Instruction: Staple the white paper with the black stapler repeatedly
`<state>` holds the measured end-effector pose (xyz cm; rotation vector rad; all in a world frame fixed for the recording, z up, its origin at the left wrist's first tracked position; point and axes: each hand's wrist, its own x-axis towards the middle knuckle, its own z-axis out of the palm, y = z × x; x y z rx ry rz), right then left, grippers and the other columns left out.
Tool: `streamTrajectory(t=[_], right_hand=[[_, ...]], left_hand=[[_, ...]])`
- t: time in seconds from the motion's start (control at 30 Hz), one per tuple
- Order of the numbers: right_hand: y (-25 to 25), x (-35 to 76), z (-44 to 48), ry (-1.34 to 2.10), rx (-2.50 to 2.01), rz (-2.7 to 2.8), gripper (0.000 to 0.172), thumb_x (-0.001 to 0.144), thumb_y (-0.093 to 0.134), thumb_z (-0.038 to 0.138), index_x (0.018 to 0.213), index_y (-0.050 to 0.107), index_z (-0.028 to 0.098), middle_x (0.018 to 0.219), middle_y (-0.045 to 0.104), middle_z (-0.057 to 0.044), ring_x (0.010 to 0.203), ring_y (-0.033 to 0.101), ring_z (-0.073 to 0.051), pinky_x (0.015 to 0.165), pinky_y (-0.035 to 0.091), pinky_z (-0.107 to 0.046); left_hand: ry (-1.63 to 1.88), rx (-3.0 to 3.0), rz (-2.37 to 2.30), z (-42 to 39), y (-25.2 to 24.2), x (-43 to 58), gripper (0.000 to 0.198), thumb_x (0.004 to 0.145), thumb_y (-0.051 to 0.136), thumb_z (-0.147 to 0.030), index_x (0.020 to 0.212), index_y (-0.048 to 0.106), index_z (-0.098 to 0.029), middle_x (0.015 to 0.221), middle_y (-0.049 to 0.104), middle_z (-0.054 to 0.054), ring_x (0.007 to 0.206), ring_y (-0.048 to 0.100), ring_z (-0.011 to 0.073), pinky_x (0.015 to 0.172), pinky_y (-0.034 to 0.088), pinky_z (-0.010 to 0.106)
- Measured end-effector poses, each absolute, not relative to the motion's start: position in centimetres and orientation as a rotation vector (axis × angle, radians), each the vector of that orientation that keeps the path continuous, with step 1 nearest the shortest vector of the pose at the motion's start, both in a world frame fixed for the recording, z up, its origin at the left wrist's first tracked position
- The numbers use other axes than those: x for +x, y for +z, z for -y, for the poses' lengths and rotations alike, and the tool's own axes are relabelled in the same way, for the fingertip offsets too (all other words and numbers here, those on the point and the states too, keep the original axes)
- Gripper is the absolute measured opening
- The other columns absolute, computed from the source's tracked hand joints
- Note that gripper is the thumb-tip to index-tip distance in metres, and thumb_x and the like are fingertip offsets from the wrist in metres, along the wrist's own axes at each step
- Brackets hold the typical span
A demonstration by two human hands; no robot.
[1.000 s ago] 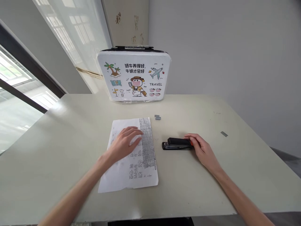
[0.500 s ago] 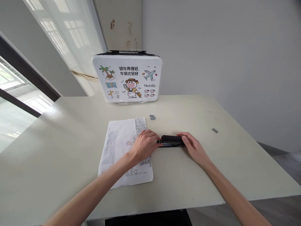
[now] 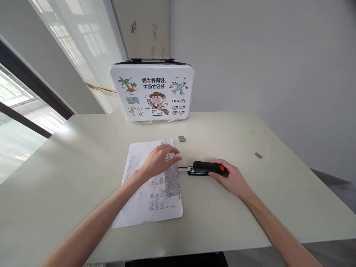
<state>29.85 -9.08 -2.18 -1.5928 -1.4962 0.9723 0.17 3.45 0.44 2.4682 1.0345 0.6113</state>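
Note:
A black stapler (image 3: 204, 167) with an orange rear end lies on the pale table (image 3: 83, 159), its metal staple tray slid out toward the left. My right hand (image 3: 230, 177) grips the stapler's rear. My left hand (image 3: 161, 159) rests with fingers spread on the upper part of a printed sheet of paper (image 3: 151, 193), over rows of grey staple strips (image 3: 171, 178) along the sheet's right side. The fingertips are just left of the tray's end.
A white cartoon-printed case (image 3: 151, 91) stands upright at the table's far edge. Two small staple strips (image 3: 181, 138) lie behind the paper. Another strip (image 3: 258, 155) lies at the right. A window runs along the left, a grey wall behind.
My left hand went from the paper to the stapler's front and has come back onto the staple strips. The stapler's metal tray now sticks out. My right hand has stayed on the stapler's rear.

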Motion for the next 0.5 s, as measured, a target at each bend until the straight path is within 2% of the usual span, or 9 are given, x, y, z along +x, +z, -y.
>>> streamTrajectory(t=[0.1,0.17,0.37,0.5], right_hand=[[-2.2,29.9,9.0,0.949,-1.6,1.496,0.035,0.088,0.074,0.054,0.112,0.069,0.029,0.109,0.074,-0.003,0.097,0.066,-0.025,0.09,0.056,-0.039],[-2.2,29.9,8.9,0.932,-1.604,1.496,0.034,0.087,0.074,0.053,0.111,0.07,0.029,0.107,0.074,-0.003,0.096,0.067,-0.025,0.089,0.056,-0.038],[-2.4,29.9,8.7,0.921,-1.6,1.516,0.031,0.087,0.074,0.05,0.11,0.07,0.03,0.106,0.075,-0.002,0.094,0.068,-0.023,0.087,0.057,-0.035],[-2.3,29.9,8.7,0.918,-1.617,1.513,0.032,0.086,0.074,0.051,0.11,0.07,0.03,0.106,0.075,-0.002,0.094,0.068,-0.023,0.086,0.057,-0.035]], left_hand=[[0.629,2.547,-1.193,-6.3,-0.3,2.2,0.017,0.102,0.064,-0.033,0.112,0.071,-0.021,0.108,0.074,0.005,0.104,0.066,0.0246,0.093,0.05,0.038],[0.625,2.571,-1.261,-8.1,-0.8,3.7,0.018,0.099,0.068,-0.027,0.115,0.071,-0.02,0.109,0.072,0.007,0.107,0.064,0.0265,0.096,0.048,0.04],[0.626,2.521,-1.384,-11.8,-1.7,5.9,0.022,0.104,0.059,-0.028,0.115,0.074,-0.018,0.114,0.067,0.012,0.113,0.059,0.0303,0.102,0.044,0.044],[0.576,2.482,-1.389,-13.3,-2.3,6.0,0.013,0.097,0.069,-0.028,0.103,0.077,-0.02,0.108,0.066,0.011,0.108,0.06,0.0299,0.097,0.046,0.042]])
